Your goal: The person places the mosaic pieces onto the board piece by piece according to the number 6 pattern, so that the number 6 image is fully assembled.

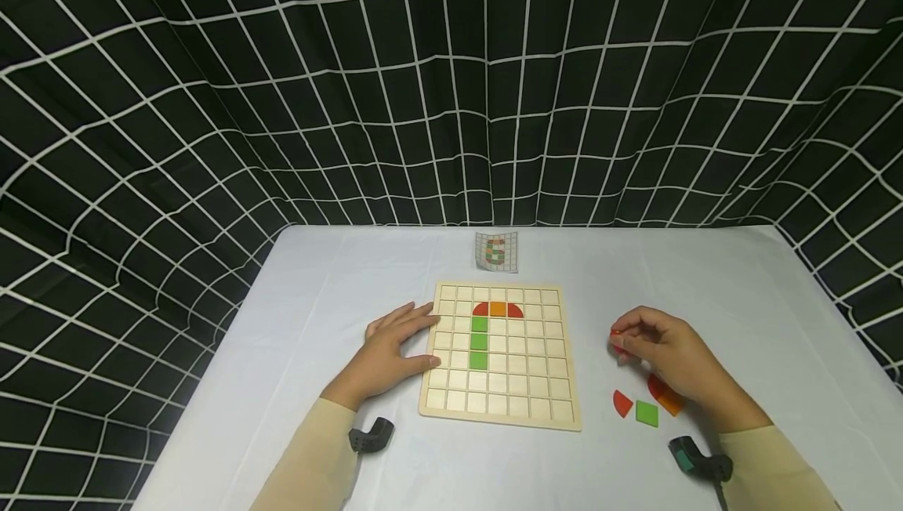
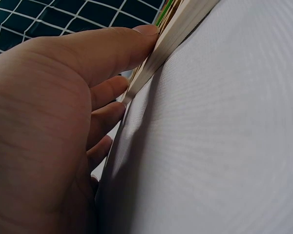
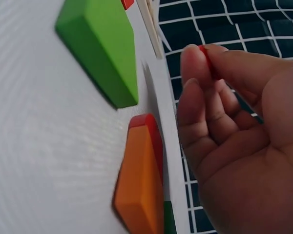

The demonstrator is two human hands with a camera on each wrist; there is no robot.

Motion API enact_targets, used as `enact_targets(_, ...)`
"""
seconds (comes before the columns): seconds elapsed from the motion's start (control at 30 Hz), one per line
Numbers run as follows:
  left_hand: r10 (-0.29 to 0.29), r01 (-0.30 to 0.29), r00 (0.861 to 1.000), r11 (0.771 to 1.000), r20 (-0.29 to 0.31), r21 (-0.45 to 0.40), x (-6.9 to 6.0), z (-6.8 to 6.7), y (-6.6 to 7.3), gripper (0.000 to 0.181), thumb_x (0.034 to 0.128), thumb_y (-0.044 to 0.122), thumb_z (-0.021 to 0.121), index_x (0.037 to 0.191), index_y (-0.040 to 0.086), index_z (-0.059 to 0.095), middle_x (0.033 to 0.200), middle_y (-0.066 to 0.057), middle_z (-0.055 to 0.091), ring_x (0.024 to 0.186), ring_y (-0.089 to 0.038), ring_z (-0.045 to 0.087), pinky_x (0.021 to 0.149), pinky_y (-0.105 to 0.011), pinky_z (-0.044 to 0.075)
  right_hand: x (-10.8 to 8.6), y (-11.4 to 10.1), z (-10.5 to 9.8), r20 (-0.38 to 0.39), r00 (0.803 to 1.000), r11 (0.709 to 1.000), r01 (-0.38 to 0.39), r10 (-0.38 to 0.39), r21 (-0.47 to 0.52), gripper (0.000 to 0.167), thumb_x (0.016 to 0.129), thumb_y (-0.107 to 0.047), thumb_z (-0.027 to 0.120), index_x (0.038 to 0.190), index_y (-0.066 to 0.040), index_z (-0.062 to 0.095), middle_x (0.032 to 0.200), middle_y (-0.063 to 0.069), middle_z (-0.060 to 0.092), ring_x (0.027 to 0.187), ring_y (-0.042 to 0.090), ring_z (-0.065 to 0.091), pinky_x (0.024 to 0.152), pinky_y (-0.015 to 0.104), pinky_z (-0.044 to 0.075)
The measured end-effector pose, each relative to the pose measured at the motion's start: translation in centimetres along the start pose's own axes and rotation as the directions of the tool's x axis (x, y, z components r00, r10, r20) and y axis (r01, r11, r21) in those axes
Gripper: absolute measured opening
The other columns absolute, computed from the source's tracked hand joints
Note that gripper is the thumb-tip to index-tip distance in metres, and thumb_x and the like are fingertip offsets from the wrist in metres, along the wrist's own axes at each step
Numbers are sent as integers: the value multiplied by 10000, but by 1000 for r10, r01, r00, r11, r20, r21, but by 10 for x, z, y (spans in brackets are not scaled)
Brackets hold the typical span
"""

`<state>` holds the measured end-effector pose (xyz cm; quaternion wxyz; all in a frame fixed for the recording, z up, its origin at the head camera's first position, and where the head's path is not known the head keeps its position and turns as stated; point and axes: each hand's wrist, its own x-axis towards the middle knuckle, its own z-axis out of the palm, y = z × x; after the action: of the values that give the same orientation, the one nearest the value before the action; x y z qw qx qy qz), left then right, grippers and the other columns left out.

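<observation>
The wooden grid board (image 1: 525,409) lies on the white table. On it, a red quarter piece (image 1: 481,309), an orange square (image 1: 498,309) and another red quarter piece (image 1: 516,311) form a row, with several green squares (image 1: 479,342) in a column below its left end. My left hand (image 1: 388,354) touches the board's left edge with thumb and fingertips, fingers relaxed. Right of the board, my right hand (image 1: 666,350) pinches a red piece (image 3: 208,62) between thumb and index finger, above the table; its shape is mostly hidden.
Near my right hand lie a red quarter piece (image 1: 622,404), a green square (image 1: 647,414), an orange piece (image 1: 670,401) and a red piece (image 1: 656,385) touching it. A card with a coloured grid pattern (image 1: 496,252) lies behind the board. Black curtains with white lines surround the table.
</observation>
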<state>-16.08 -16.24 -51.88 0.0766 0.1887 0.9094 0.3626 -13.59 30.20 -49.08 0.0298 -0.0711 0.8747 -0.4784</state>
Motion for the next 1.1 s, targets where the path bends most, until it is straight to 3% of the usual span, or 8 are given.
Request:
enact_targets(0.3, 3, -3, 1000, 1000, 2, 6, 1, 0, 0, 711, 944, 408, 869, 1583, 249, 601, 1711, 127, 391, 1625, -153, 189, 1251, -472, 73, -3, -8, 1, -15, 1000, 1000, 17, -17, 7, 91, 1032, -91, 769, 1119, -67, 759, 898, 40, 747, 785, 240, 719, 729, 251, 499)
enact_targets(0.63, 4, -4, 1000, 1000, 2, 5, 1, 0, 0, 711, 944, 407, 868, 1582, 239, 602, 1717, 108, 391, 1628, -174, 192, 1254, -483, 71, -4, -14, 6, -10, 996, 996, 87, -87, 31, 81, 1017, -51, 775, 1095, -64, 759, 907, 27, 748, 764, 242, 730, 755, 226, 521)
enact_targets(1.1, 19, -19, 1000, 1000, 0, 0, 1, 0, -2, 711, 949, 404, 864, 1585, 232, 598, 1717, 99, 391, 1627, -182, 196, 1251, -481, 67, -7, -25, 15, 62, 997, 988, 39, -48, 149, 82, 1015, -57, 780, 1088, -24, 761, 905, 91, 738, 720, 254, 734, 613, 309, 577)
